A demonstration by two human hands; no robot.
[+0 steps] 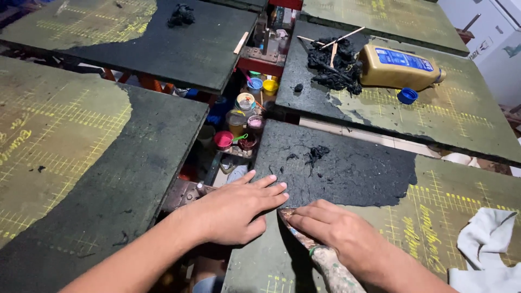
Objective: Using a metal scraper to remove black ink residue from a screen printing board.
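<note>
Scraper (304, 239), paint-crusted, perhaps worn, in right hand (336, 230).

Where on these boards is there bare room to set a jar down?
Free: the left board, and the near board between its black patch and the white rag. Crowded: the far right board by the bottle and black scrapings, and the paint jars in the middle gap.

Matt, rough board (347, 168); paint-crusted scraper (325, 260)
</note>
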